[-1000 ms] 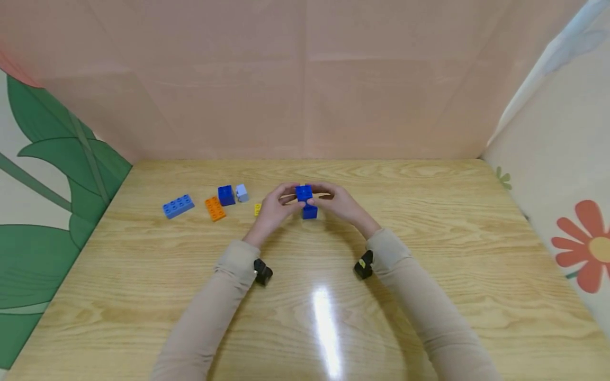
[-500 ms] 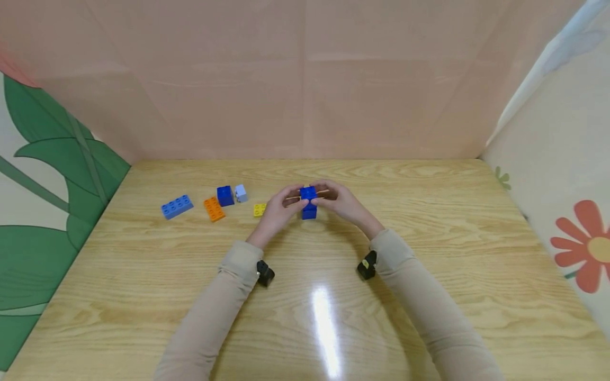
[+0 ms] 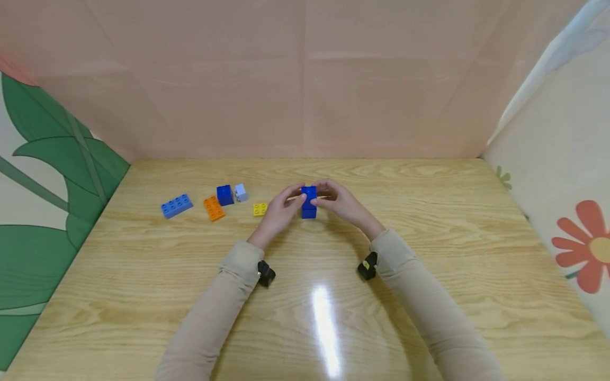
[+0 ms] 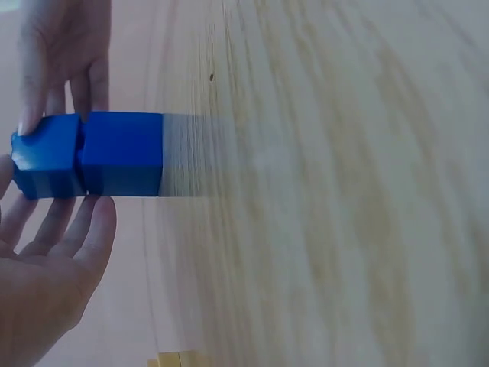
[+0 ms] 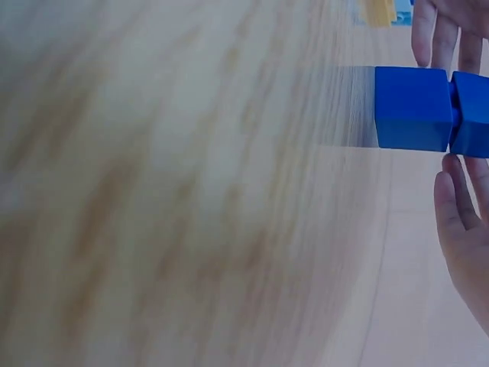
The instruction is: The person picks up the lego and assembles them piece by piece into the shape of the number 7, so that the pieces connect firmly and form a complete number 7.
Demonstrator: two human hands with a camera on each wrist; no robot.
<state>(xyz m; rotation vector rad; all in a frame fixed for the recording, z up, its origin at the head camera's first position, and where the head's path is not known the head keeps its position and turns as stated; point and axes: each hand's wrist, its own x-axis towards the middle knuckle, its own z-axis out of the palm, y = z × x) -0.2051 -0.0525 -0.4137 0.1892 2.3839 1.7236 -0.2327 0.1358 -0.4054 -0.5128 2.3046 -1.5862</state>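
Observation:
Two dark blue square building blocks stand one above the other on the table. My left hand (image 3: pixel 280 210) holds the upper block (image 3: pixel 308 192) from the left, its thumb on the near face. From the other side my right hand (image 3: pixel 344 203) grips that same block, thumb also in front. The lower block (image 3: pixel 308 213) rests on the wood beneath. In the left wrist view a narrow gap shows between the upper block (image 4: pixel 47 157) and the lower block (image 4: pixel 124 154), and the upper one leans slightly. Fingers behind the blocks are partly hidden in the head view.
Left of the hands lie a yellow brick (image 3: pixel 259 209), a light blue small block (image 3: pixel 241 192), another dark blue block (image 3: pixel 225 195), an orange brick (image 3: pixel 214 208) and a long blue brick (image 3: pixel 177 206). A pink backdrop (image 3: pixel 305 95) rises behind the table (image 3: pixel 429 211).
Both hands have shifted slightly right with the upper block, which now lines up over the lower one. More of the yellow brick shows beside my left hand.

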